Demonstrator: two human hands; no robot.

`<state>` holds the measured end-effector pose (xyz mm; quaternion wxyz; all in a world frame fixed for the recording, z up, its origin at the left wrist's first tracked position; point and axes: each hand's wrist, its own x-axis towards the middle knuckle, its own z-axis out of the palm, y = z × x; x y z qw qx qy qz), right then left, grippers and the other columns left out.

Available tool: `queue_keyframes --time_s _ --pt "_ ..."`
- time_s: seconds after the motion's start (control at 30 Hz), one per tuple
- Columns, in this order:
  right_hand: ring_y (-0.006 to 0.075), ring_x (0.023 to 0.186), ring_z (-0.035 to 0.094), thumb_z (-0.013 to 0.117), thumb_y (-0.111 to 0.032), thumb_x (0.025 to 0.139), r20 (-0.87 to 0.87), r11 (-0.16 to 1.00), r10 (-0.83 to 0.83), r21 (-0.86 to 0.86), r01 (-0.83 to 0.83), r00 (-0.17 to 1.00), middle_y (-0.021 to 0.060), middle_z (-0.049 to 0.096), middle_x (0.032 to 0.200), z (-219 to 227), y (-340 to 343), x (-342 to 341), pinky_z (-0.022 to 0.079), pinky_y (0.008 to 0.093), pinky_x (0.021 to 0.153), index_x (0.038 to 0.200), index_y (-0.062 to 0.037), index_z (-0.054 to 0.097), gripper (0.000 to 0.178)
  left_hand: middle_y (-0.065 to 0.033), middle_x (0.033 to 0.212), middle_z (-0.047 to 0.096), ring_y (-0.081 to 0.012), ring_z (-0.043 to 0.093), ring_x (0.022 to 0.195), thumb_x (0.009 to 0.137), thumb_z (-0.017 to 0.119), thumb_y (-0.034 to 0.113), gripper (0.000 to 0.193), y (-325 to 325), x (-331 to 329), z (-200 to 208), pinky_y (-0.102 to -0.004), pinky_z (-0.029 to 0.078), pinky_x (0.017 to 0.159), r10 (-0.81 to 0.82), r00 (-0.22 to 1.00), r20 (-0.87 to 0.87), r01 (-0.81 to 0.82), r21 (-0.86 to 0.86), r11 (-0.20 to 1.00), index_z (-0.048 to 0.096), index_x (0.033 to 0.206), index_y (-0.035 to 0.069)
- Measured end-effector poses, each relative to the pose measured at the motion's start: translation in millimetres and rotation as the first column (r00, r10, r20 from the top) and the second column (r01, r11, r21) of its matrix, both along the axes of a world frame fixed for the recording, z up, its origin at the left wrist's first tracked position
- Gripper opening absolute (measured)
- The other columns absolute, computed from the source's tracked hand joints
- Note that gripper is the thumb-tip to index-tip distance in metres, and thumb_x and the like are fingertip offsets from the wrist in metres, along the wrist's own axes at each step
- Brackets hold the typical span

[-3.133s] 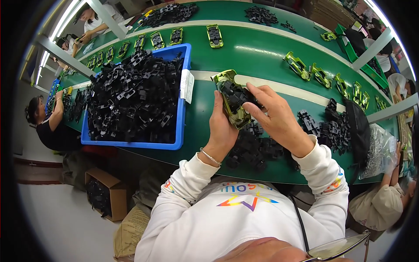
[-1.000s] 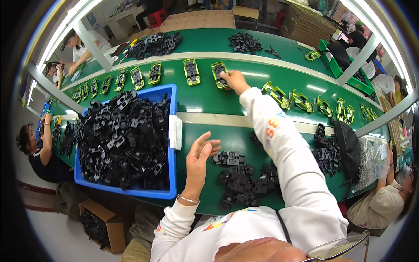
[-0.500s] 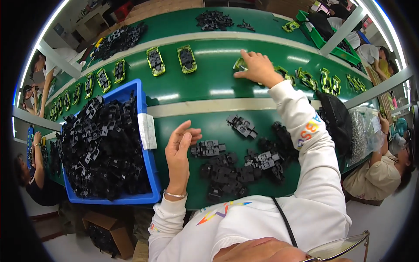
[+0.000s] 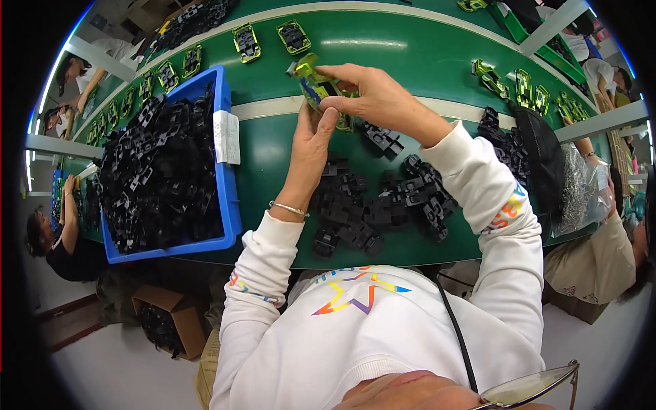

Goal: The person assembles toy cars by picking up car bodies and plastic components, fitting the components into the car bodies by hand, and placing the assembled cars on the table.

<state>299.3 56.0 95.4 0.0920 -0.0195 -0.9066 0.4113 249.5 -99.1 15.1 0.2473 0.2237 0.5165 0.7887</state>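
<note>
Both my hands meet above the near edge of the green belt, around a translucent yellow-green toy car shell [image 4: 309, 76] with a dark blue patch. My right hand [image 4: 369, 96] pinches it from the right, thumb and fingers closed. From below, my left hand [image 4: 311, 147] grips its lower side, thumb up; its other fingers are mostly hidden. Another yellow-green piece [image 4: 345, 124] shows under my right hand; whether it is a separate shell I cannot tell. Beneath my hands, black plastic car chassis parts [image 4: 348, 205] lie piled on the green table, with one grey-black chassis [image 4: 383, 139] just beyond.
At my left stands a blue crate [image 4: 231, 198] heaped with black parts. Green cars with black chassis [image 4: 246, 42] line the belt's left; green shells [image 4: 490, 78] lie to the right. A black bag [image 4: 536, 147] and clear plastic bag [image 4: 581, 188] sit at right. Other people work on both sides.
My right hand has come back from the belt with the green shell and met my left hand, which has moved up and closed on it. The view has tilted downward.
</note>
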Motion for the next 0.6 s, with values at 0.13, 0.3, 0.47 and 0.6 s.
queue_keyframes --time_s 0.13,0.3,0.47,0.6 --pt "0.0183 0.119 0.057 0.068 -0.028 0.093 0.110 0.914 0.018 -0.404 0.028 0.994 0.0131 0.060 0.132 -25.7 17.3 0.0 0.043 0.0305 0.102 0.139 0.0008 0.051 0.057 -0.0096 0.130 0.055 -0.0196 0.055 0.119 0.101 0.057 0.028 0.054 -13.1 -9.5 -0.9 -0.0345 0.047 0.098 -0.007 0.995 0.097 0.009 -0.012 1.000 0.038 0.143 0.000" --pt "0.0217 0.120 0.056 0.061 -0.023 0.097 0.086 0.991 0.045 -0.126 -0.034 0.995 0.0132 0.061 0.132 -46.0 10.1 8.2 0.042 0.0309 0.102 0.137 -0.0010 0.053 0.046 -0.0091 0.127 0.056 -0.0222 0.058 0.113 0.101 0.057 0.030 0.052 -10.0 -13.6 -10.6 -0.0389 0.050 0.096 -0.016 0.945 0.327 0.014 0.008 1.000 0.041 0.140 0.000" --pt "0.0290 0.114 0.061 0.048 -0.021 0.100 -0.008 0.982 0.066 -0.179 -0.066 0.998 0.0196 0.063 0.125 -51.7 -15.6 -16.9 0.045 0.0346 0.097 0.133 0.0000 0.054 0.040 -0.0016 0.123 0.058 -0.0123 0.057 0.105 0.097 0.064 0.030 0.047 0.0 -16.1 -2.8 -0.0317 0.043 0.089 -0.067 0.976 0.207 0.063 0.024 0.998 0.050 0.136 0.009" --pt "0.0241 0.121 0.056 0.045 -0.017 0.102 0.009 0.924 0.133 -0.364 -0.121 0.991 0.0157 0.057 0.135 -35.5 -9.1 -12.4 0.042 0.0309 0.102 0.144 -0.0009 0.044 0.045 -0.0001 0.111 0.063 -0.0109 0.058 0.099 0.097 0.064 0.025 0.042 -4.7 -30.7 -9.8 -0.0307 0.044 0.088 0.022 0.954 0.300 -0.032 0.030 0.999 0.053 0.133 0.009"
